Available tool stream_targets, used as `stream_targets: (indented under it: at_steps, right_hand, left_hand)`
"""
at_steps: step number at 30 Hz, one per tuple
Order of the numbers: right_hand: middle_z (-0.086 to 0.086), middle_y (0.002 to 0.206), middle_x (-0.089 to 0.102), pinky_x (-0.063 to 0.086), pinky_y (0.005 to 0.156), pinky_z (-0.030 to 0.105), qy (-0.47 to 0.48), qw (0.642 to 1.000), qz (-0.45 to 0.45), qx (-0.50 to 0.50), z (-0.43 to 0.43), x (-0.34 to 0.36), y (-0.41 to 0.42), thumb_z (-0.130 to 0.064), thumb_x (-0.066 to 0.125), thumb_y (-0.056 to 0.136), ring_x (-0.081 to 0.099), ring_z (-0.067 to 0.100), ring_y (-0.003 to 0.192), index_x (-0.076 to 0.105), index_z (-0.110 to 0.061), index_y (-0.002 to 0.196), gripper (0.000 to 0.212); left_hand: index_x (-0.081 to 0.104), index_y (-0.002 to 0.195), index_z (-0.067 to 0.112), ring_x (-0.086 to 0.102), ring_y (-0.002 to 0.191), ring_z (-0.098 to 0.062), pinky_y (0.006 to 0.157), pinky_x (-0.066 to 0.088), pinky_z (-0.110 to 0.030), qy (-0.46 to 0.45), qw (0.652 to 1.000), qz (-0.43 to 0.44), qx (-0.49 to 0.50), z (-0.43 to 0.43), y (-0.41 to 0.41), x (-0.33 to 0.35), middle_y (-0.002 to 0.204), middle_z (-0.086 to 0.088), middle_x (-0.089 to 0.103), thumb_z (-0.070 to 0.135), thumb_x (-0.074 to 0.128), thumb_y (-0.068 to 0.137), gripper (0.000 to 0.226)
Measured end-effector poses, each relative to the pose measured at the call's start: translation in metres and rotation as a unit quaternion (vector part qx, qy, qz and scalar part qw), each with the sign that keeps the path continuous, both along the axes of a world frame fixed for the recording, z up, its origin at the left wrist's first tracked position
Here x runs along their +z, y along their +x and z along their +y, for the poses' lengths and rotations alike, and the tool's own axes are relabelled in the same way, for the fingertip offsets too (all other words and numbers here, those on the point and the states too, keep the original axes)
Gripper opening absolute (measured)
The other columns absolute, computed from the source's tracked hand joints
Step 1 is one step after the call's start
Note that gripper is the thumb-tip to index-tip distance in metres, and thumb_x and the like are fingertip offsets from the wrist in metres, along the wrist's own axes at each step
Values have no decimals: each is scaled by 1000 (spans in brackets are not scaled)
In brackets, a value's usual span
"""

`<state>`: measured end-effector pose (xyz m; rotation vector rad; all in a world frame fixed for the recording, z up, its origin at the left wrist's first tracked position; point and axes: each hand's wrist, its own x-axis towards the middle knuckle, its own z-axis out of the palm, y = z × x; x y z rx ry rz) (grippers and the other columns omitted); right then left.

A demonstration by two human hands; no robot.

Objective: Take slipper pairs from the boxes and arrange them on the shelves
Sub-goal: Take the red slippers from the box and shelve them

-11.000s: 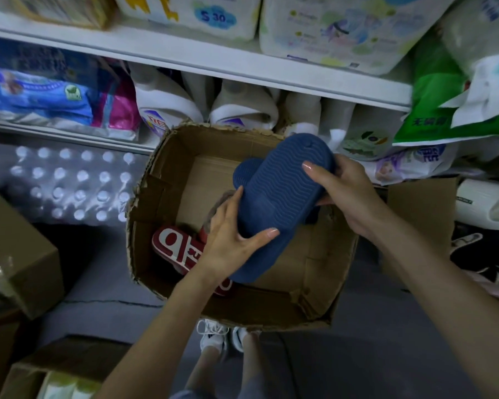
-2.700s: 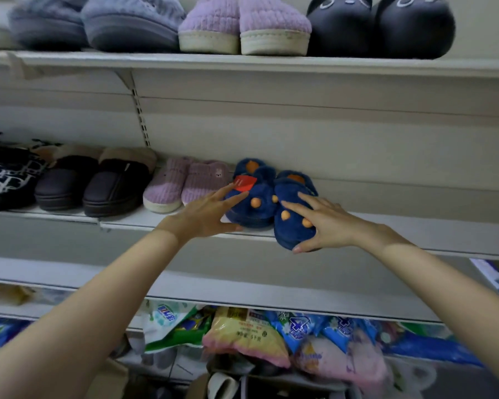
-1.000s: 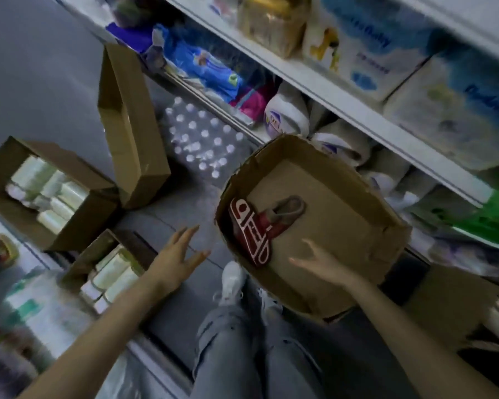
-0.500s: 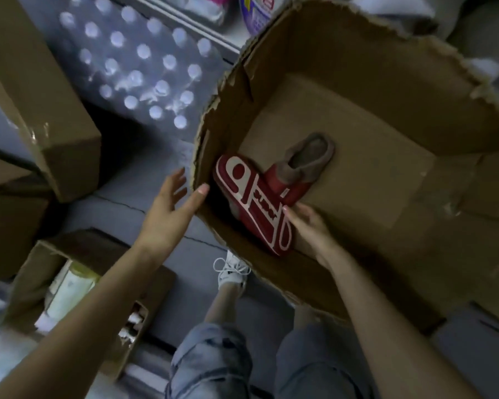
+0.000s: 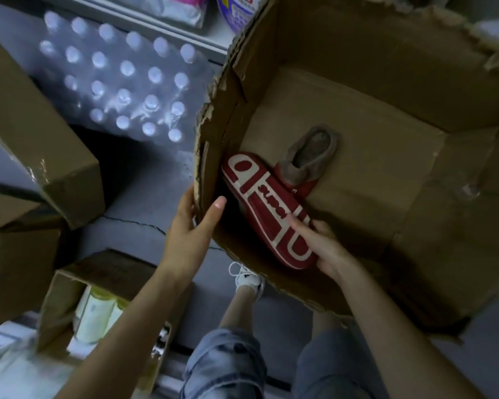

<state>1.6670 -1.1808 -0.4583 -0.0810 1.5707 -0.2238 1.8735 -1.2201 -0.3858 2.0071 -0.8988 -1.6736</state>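
A large torn cardboard box [image 5: 357,90] stands on the floor with one pair of red slippers in it. One red slipper [image 5: 267,208] lies sole up, its red and white sole showing. The other red slipper [image 5: 306,162] lies under it with its grey-brown lining up. My right hand [image 5: 324,247] grips the heel end of the sole-up slipper, thumb on the sole. My left hand [image 5: 192,228] holds the box's torn left wall, thumb inside and fingers outside.
A shrink-wrapped pack of water bottles [image 5: 121,79] lies left of the box. A closed carton [image 5: 35,133] stands at the left and an open carton of pale bottles [image 5: 98,309] at the lower left. My legs and a white shoe [image 5: 249,279] are below the box.
My right hand has closed round the heel of the sole-up slipper. My left hand has moved right and taken hold of the box's left wall. The view has moved closer to the box.
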Motion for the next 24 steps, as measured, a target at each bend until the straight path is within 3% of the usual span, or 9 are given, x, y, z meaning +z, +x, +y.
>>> stream_targets:
  at_steps: [2, 3, 6, 9, 11, 14, 18, 21, 24]
  right_hand:
    - [-1, 92, 72, 52, 68, 28, -29, 999, -4, -22, -3, 20, 0, -44, 67, 80, 68, 13, 83, 63, -27, 101, 28]
    - [-4, 91, 72, 52, 66, 27, -43, 998, 1, -42, -6, 31, -1, -45, 66, 79, 69, 12, 83, 64, -28, 100, 27]
    - [-11, 77, 74, 51, 60, 24, -75, 991, -7, -109, -16, 60, -8, -45, 63, 81, 70, 7, 72, 61, -31, 89, 17]
    - [-12, 71, 71, 52, 62, 25, -100, 979, -48, -172, -28, 89, -12, -50, 63, 72, 68, 7, 72, 56, -32, 88, 25]
    - [-10, 81, 73, 55, 62, 24, -115, 969, -96, -198, -35, 105, -11, -52, 61, 67, 70, 8, 76, 57, -32, 97, 36]
    - [-7, 94, 75, 58, 67, 27, -167, 955, -130, -209, -43, 126, -6, -50, 58, 70, 72, 12, 89, 56, -33, 114, 47]
    - [-11, 114, 66, 55, 80, 30, -255, 953, -74, -147, -53, 146, -5, -60, 52, 72, 67, 9, 101, 47, -53, 115, 45]
    - [-5, 131, 58, 56, 86, 29, -306, 947, -14, -96, -56, 153, -6, -76, 48, 71, 63, 10, 110, 40, -42, 138, 76]
    - [-3, 143, 47, 51, 97, 32, -329, 942, 36, -51, -57, 156, -9, -97, 39, 52, 53, 12, 123, 37, -39, 143, 107]
  left_hand:
    - [30, 145, 34, 47, 98, 15, 71, 37, 2, -17, 998, -54, -25, -2, -6, 10, 120, 33, 41, 50, 54, 82, 69]
    - [28, 147, 32, 41, 105, 15, 75, 34, 4, -38, 995, -85, -42, -4, -10, 16, 125, 30, 36, 50, 54, 84, 70]
    - [27, 148, 30, 31, 126, 8, 100, 31, -14, -92, 987, -106, -78, -10, -25, 32, 141, 23, 30, 62, 55, 83, 78]
    - [28, 148, 32, 41, 129, -3, 99, 39, -19, -5, 999, 48, -10, -21, -49, 49, 138, 19, 43, 65, 62, 77, 85]
    - [34, 145, 29, 52, 125, -10, 100, 46, -25, 61, 982, 180, 20, -29, -63, 56, 132, 12, 55, 63, 67, 72, 87]
    - [39, 141, 23, 60, 119, -20, 98, 51, -38, 80, 956, 280, 24, -44, -75, 64, 130, -4, 62, 63, 79, 56, 102]
    - [36, 144, 22, 58, 120, -28, 102, 46, -50, 82, 935, 342, 56, -57, -88, 72, 131, -11, 60, 55, 86, 53, 109]
    - [38, 143, 22, 60, 118, -29, 98, 48, -48, 74, 929, 353, 83, -58, -99, 76, 130, -12, 61, 55, 87, 52, 108]
    - [40, 140, 23, 62, 115, -27, 98, 49, -47, 59, 930, 345, 107, -58, -109, 82, 127, -10, 63, 49, 88, 54, 102]
